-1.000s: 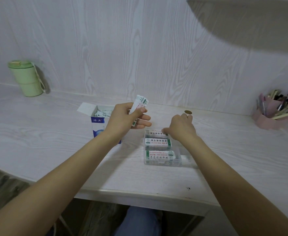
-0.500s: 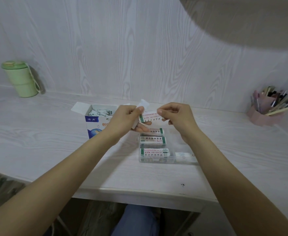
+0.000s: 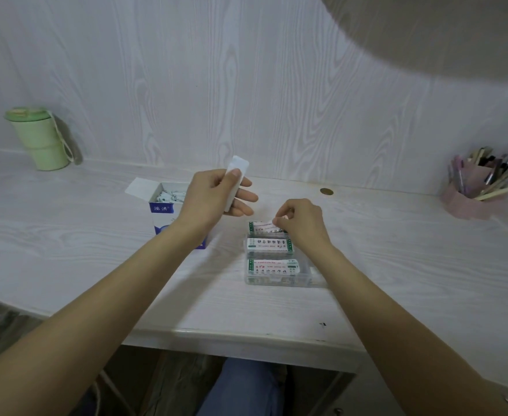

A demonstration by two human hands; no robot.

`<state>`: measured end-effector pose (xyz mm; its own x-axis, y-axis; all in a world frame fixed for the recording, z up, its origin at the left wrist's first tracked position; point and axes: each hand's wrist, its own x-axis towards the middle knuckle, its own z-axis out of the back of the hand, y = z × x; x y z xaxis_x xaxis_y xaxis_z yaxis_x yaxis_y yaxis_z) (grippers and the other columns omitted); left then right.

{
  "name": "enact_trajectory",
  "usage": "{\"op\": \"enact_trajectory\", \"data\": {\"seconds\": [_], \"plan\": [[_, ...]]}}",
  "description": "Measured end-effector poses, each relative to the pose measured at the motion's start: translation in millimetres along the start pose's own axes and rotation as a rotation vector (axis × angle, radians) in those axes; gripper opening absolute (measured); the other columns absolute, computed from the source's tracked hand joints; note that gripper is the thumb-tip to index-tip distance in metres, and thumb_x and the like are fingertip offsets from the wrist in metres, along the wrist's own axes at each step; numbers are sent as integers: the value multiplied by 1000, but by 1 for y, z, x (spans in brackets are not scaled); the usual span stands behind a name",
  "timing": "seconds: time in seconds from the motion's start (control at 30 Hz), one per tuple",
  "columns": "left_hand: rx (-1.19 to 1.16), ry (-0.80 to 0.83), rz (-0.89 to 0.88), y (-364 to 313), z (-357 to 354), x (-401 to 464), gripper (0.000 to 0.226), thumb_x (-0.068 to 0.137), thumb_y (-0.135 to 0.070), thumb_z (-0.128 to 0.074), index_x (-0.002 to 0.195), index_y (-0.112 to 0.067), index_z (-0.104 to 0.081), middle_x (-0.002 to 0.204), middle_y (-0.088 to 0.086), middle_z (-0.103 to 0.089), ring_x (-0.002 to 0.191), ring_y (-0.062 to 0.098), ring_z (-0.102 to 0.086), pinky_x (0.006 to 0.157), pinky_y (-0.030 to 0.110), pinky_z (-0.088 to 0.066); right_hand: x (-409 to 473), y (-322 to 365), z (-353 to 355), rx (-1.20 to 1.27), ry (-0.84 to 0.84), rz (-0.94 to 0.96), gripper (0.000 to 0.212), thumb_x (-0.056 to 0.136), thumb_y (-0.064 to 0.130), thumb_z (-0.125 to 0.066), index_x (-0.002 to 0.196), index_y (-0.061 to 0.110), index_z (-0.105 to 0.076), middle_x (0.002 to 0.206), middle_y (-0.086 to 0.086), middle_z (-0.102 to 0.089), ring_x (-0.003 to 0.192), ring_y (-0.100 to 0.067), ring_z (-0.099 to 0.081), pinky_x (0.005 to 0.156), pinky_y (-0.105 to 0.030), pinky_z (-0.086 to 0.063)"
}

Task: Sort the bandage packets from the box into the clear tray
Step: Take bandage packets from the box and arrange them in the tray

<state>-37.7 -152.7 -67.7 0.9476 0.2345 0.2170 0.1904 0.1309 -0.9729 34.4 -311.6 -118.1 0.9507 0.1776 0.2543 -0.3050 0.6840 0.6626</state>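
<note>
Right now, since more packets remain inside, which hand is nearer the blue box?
Left. The left hand hovers just right of the blue box, holding packets; the right hand is over the clear tray.

head cam | faces forward-down | near desk (image 3: 96, 265) | single view

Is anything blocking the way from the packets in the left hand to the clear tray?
Nothing visible lies between them. The left hand holds the white packets above the desk, beside the clear tray. The right hand is over the tray's far compartment, pinching a packet there.
</note>
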Motion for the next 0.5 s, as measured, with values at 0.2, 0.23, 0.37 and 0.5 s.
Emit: {"op": "enact_trajectory", "data": {"seconds": [0.2, 0.23, 0.37, 0.5], "plan": [[18, 40, -5, 0, 0, 2, 26, 99, -20, -46, 85, -10, -65, 66, -1, -72, 50, 13, -65, 50, 18, -52, 5, 3, -3, -240, 111, -13, 11, 82, 24, -72, 86, 13, -71, 100, -4, -64, 99, -19, -55, 77, -33, -48], [20, 51, -4, 1, 0, 2, 24, 99, -20, -47, 85, -10, -65, 66, -1, -72, 51, 13, -66, 50, 18, -52, 6, 3, -2, -224, 95, -1, 11, 82, 23, -72, 87, 13, -71, 100, -4, -65, 97, -18, -57, 79, -33, -49], [6, 78, 15, 4, 0, 1, 11, 95, -16, -55, 91, -12, -65, 69, 1, -72, 52, 13, -67, 51, 18, -53, -1, 17, 14, 358, -9, 3, 16, 89, 27, -63, 89, 14, -72, 87, 2, -69, 70, -5, -56, 72, -23, -46], [69, 180, 23, 9, -4, -2, 11, 92, -15, -59, 100, -10, -65, 74, 2, -73, 50, 11, -65, 50, 17, -51, -11, 30, 31, 726, 155, 17, 18, 89, 23, -64, 97, 8, -71, 79, -3, -66, 61, -7, -56, 55, -17, -40]]}}
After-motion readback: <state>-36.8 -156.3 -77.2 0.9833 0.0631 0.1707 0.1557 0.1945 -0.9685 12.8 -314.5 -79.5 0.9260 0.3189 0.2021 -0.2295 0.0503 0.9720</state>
